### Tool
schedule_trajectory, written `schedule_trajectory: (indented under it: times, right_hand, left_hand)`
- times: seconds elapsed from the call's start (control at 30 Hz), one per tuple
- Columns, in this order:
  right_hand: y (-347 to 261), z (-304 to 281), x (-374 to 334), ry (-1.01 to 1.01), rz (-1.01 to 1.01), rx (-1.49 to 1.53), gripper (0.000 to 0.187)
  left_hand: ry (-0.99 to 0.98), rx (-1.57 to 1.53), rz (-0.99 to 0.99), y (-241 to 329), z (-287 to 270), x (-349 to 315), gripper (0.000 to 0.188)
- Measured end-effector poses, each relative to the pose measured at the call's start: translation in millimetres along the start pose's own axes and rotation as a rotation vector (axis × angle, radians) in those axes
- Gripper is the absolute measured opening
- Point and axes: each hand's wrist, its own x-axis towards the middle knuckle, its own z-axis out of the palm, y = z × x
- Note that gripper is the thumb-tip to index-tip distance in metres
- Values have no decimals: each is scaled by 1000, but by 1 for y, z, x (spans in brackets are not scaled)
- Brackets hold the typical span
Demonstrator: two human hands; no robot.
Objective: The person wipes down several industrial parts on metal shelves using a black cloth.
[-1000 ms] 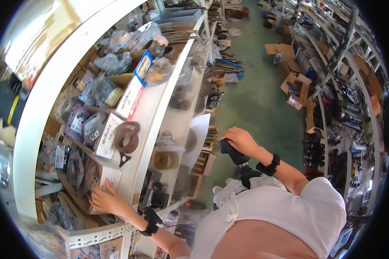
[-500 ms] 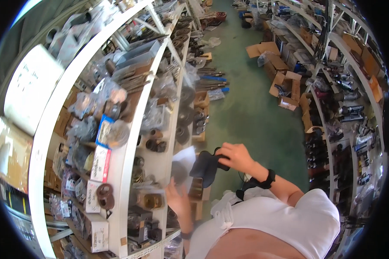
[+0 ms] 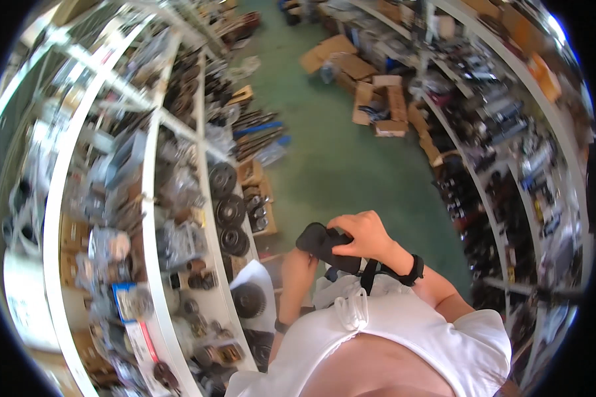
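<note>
Toward five o'clock from centre, the right hand (image 3: 366, 236) pinches a black item (image 3: 316, 239); the left forearm (image 3: 297, 279) meets it from seven o'clock, the left hand hidden, its hold impossible to tell. Adjusting seems underway, calling for steady fingers next.

One bare right hand (image 3: 369, 235) and one bare left forearm (image 3: 295, 278), two dark wristbands (image 3: 417, 270) and one black, soft-looking object (image 3: 316, 242) were counted in one green-floored aisle (image 3: 344, 178) between two white metal shelving banks (image 3: 150, 231). On the left were three dark round discs (image 3: 230, 210) in a row, one dark toothed disc (image 3: 250, 300) and one thin white sheet (image 3: 256, 271); at least two opened brown cardboard boxes (image 3: 396, 102) sat beyond, while small dark shelf parts (image 3: 201, 280) were too blurred to count
</note>
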Motion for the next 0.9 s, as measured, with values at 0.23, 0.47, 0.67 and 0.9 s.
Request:
schedule_trajectory:
  times: [0.23,0.47,0.67,0.9]
  right_hand:
    - [32,-33,-10,146,389,-193,28]
    - [86,-42,12,129,535,-384,19]
    - [135,-54,66,220,476,-347,23]
    - [171,-57,130,66,489,-406,39]
  left_hand:
    - [-144,-143,148,21,20,95,18]
    - [-269,-499,10,32,40,179,21]
    - [236,-873,95,17,36,258,12]
    - [470,-859,172,17,56,342,11]
